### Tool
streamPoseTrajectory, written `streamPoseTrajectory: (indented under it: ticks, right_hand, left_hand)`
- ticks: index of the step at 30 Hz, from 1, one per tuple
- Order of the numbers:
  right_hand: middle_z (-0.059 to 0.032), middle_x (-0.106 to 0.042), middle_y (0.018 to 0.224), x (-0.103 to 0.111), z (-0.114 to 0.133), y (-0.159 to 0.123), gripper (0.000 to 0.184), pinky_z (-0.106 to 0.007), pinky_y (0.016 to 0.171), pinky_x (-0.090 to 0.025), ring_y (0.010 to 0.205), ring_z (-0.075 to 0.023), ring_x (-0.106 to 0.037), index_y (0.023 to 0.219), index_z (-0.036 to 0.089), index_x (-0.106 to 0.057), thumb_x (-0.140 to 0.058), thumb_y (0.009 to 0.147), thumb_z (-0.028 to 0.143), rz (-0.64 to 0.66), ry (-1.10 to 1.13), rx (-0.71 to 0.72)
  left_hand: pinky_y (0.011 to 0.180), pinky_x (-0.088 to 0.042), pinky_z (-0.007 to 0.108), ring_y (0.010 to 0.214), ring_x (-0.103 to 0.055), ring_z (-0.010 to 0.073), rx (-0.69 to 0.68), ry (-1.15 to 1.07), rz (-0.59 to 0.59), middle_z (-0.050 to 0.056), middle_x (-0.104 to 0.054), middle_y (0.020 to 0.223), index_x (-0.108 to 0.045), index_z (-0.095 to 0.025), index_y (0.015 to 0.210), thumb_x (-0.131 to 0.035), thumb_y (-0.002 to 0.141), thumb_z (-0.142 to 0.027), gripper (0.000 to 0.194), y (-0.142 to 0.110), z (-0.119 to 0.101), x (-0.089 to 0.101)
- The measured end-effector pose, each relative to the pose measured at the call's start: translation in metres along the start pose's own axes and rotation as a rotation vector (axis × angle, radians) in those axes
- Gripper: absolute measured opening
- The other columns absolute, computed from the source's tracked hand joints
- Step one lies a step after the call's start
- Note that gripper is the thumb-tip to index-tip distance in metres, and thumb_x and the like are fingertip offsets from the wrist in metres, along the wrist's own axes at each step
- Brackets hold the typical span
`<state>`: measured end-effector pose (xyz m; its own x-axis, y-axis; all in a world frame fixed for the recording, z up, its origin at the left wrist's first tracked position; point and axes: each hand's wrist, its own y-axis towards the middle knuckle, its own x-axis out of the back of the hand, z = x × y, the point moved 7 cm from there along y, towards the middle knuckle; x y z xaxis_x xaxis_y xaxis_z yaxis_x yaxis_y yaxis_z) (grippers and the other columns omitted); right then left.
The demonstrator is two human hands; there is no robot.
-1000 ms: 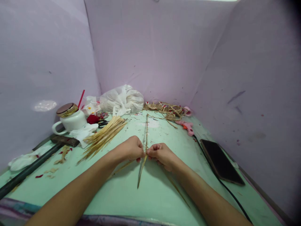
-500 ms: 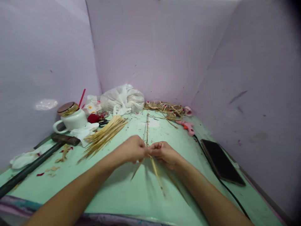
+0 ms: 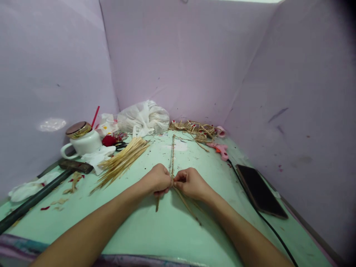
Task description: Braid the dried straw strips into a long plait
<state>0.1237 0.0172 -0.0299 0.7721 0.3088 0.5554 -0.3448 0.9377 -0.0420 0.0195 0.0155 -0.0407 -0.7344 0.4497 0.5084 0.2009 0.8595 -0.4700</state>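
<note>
A thin straw braid (image 3: 172, 152) runs from the far middle of the table straight toward me. My left hand (image 3: 160, 179) is closed in a fist around the near end of the braid, a short strand end (image 3: 157, 204) poking out below it. My right hand (image 3: 192, 182) pinches the braid's near end from the other side, fingertips almost touching the left hand. Loose straw strands (image 3: 189, 208) trail from between the hands toward the lower right. The exact grip is partly hidden by the fingers.
Left of the hands lie a bundle of dry straw (image 3: 125, 161), a hammer (image 3: 76, 166) and a lidded white mug (image 3: 87, 142). A plastic bag (image 3: 147, 118) and tangled twine (image 3: 194, 129) sit at the back. A pink glue gun (image 3: 221, 150) and a phone (image 3: 261, 191) are right.
My hands have drawn slightly apart at the fingertips. The strand ends below have shifted, the left one now showing shorter under the fist. The whole view has tilted a little.
</note>
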Motion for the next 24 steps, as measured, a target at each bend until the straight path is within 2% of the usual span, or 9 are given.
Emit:
streamPoseTrajectory:
  ticks: [4, 9, 14, 17, 21, 24]
  right_hand:
    - [-0.002, -0.058, 0.051, 0.006, 0.007, -0.006, 0.011, -0.02, 0.043, -0.029, 0.048, -0.0099, -0.045, 0.058, 0.015, -0.064, -0.054, 0.059, 0.019, -0.051, -0.238, -0.006]
    - [-0.0018, -0.056, 0.048, 0.005, 0.01, -0.012, 0.014, -0.02, 0.041, -0.026, 0.044, -0.0089, -0.041, 0.056, 0.014, -0.063, -0.054, 0.06, 0.024, 0.027, -0.277, -0.063]
    - [-0.0019, -0.059, 0.051, -0.001, 0.027, -0.021, 0.014, -0.021, 0.044, -0.025, 0.047, -0.0092, -0.044, 0.056, 0.015, -0.064, -0.052, 0.062, 0.018, 0.006, -0.376, 0.104]
    - [-0.002, -0.061, 0.055, -0.005, 0.034, -0.025, 0.015, -0.022, 0.046, -0.026, 0.047, -0.0089, -0.044, 0.059, 0.016, -0.065, -0.052, 0.064, 0.017, 0.012, -0.401, 0.177]
    - [0.0005, -0.054, 0.048, -0.007, 0.033, -0.022, 0.014, -0.02, 0.043, -0.026, 0.044, -0.0071, -0.039, 0.058, 0.014, -0.063, -0.057, 0.064, 0.024, 0.152, -0.226, 0.157]
    - [0.0013, -0.049, 0.044, 0.004, 0.021, -0.015, 0.024, -0.019, 0.041, -0.029, 0.041, -0.0061, -0.039, 0.051, 0.013, -0.053, -0.06, 0.065, 0.032, 0.146, 0.076, -0.015]
  left_hand:
    - [0.03, -0.025, 0.022, 0.026, -0.032, 0.0085, -0.025, 0.031, -0.006, -0.002, -0.041, 0.034, -0.047, -0.015, 0.047, -0.046, 0.051, -0.013, 0.005, 0.004, 0.002, -0.002]
    - [0.03, -0.024, 0.022, 0.026, -0.032, 0.0087, 0.016, -0.026, 0.0, -0.002, -0.039, 0.031, -0.046, -0.015, 0.045, -0.047, 0.051, -0.016, 0.007, 0.001, 0.001, -0.004]
    - [0.03, -0.021, 0.021, 0.026, -0.032, 0.0085, 0.059, -0.098, 0.024, -0.001, -0.037, 0.029, -0.045, -0.014, 0.039, -0.045, 0.052, -0.016, 0.013, -0.005, -0.002, -0.006]
    - [0.03, -0.02, 0.021, 0.026, -0.031, 0.0073, 0.029, -0.109, 0.046, -0.002, -0.038, 0.03, -0.046, -0.014, 0.041, -0.048, 0.053, -0.018, 0.012, -0.002, -0.001, -0.005]
    - [0.03, -0.017, 0.019, 0.026, -0.027, 0.0049, -0.108, -0.15, 0.103, -0.005, -0.036, 0.031, -0.048, -0.014, 0.046, -0.053, 0.053, -0.02, 0.01, 0.004, -0.003, -0.005]
    - [0.029, -0.015, 0.018, 0.025, -0.026, 0.0043, -0.149, -0.194, 0.134, -0.006, -0.035, 0.032, -0.046, -0.015, 0.046, -0.053, 0.054, -0.024, 0.014, 0.003, -0.006, -0.003]
